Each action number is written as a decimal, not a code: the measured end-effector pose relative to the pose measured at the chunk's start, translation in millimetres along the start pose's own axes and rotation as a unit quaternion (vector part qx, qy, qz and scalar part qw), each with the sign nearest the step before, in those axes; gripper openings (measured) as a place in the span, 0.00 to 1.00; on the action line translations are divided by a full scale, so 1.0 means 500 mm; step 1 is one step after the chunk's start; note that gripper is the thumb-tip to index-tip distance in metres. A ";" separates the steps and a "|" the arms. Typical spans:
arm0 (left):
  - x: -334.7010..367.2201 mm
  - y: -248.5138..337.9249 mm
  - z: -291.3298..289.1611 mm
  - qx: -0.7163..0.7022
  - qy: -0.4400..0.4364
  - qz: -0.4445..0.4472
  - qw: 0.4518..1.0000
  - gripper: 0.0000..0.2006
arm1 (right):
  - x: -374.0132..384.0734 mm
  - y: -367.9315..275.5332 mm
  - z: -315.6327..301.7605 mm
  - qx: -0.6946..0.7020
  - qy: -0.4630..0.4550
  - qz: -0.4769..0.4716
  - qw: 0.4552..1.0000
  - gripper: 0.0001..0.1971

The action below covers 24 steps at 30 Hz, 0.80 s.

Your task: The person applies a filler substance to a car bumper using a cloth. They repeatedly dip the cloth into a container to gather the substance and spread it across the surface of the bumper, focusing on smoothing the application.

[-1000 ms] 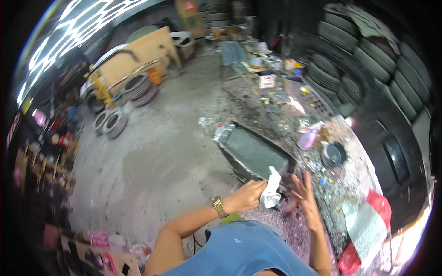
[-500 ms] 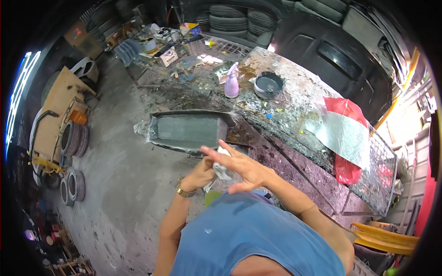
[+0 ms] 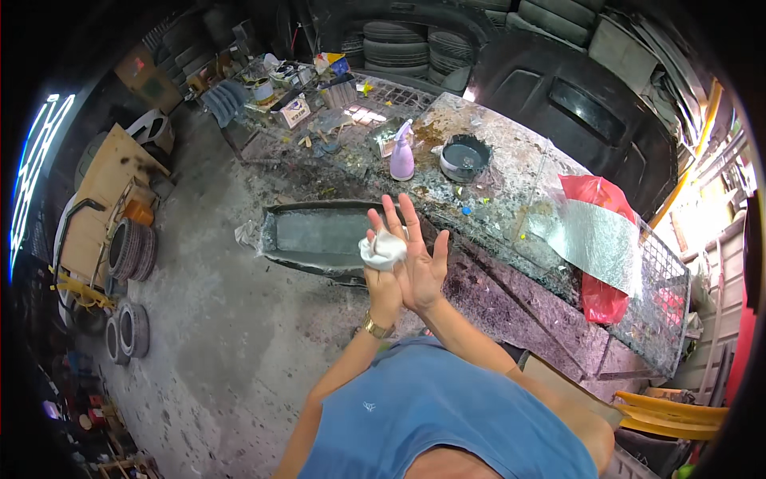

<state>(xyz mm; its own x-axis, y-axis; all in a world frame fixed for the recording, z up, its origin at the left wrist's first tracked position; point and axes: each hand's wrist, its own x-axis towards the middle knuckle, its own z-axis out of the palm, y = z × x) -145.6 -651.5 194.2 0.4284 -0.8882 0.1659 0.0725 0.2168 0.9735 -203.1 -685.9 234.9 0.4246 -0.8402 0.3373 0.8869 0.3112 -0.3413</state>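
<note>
My left hand point(image 3: 384, 292), with a gold watch at its wrist, is closed on a crumpled white cloth point(image 3: 383, 251). It presses the cloth against the side of my right hand point(image 3: 421, 275). That hand is open, palm turned toward me, fingers stretched apart. The cloth hides most of my left fingers. Just beyond both hands lies a long, dark rectangular trough point(image 3: 317, 231) with a grey inside and rough edges; my fingers cover part of its right end.
A stained worktable point(image 3: 511, 152) runs across the far right side. On it stand a purple spray bottle point(image 3: 402, 158), a round black-rimmed tub point(image 3: 465, 158), a silvery sheet point(image 3: 598, 239) and red plastic point(image 3: 600, 297). Tyres point(image 3: 132, 246) stand at the left.
Both hands have moved forward, now in front of the trough's right end. My right hand has turned its palm up with fingers spread, and the cloth has come into fuller view.
</note>
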 end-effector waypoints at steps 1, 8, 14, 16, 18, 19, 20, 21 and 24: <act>0.014 0.004 0.005 -0.034 0.008 -0.002 0.999 0.21 | 0.002 -0.003 0.004 -0.020 -0.005 0.002 1.000 0.43; 0.122 0.033 -0.004 -0.211 -0.072 -0.162 0.961 0.16 | -0.113 -0.081 -0.046 -0.582 -0.092 -0.021 0.808 0.31; -0.038 -0.065 0.122 -0.310 -0.263 -0.328 0.852 0.28 | -0.103 -0.130 -0.172 -0.689 0.146 -0.189 0.684 0.13; -0.039 -0.054 0.075 -0.130 -0.430 -0.212 0.868 0.27 | -0.130 -0.169 -0.204 -0.674 0.231 -0.123 0.691 0.12; -0.046 -0.036 0.017 -0.046 -0.542 -0.183 0.819 0.25 | -0.160 -0.210 -0.255 -0.638 0.303 -0.096 0.701 0.14; -0.042 -0.026 -0.017 -0.054 -0.580 -0.214 0.784 0.24 | -0.176 -0.228 -0.286 -0.594 0.343 -0.090 0.722 0.16; -0.039 -0.016 -0.056 -0.058 -0.614 -0.245 0.748 0.23 | -0.201 -0.245 -0.323 -0.639 0.372 -0.057 0.670 0.17; -0.041 -0.017 -0.096 -0.053 -0.594 -0.246 0.764 0.22 | -0.240 -0.265 -0.367 -0.683 0.400 -0.025 0.610 0.19; -0.036 0.013 -0.222 -0.066 -0.501 -0.279 0.817 0.24 | -0.411 -0.248 -0.485 -0.614 0.472 0.135 0.618 0.19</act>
<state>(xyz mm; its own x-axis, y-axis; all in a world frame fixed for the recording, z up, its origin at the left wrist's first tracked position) -52.7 -589.3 179.9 -0.6511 -0.7353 -0.1880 0.1298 -0.3519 0.9270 -444.7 -659.5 -4.8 -0.2821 -0.8964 -0.3420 -0.2465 0.4122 -0.8771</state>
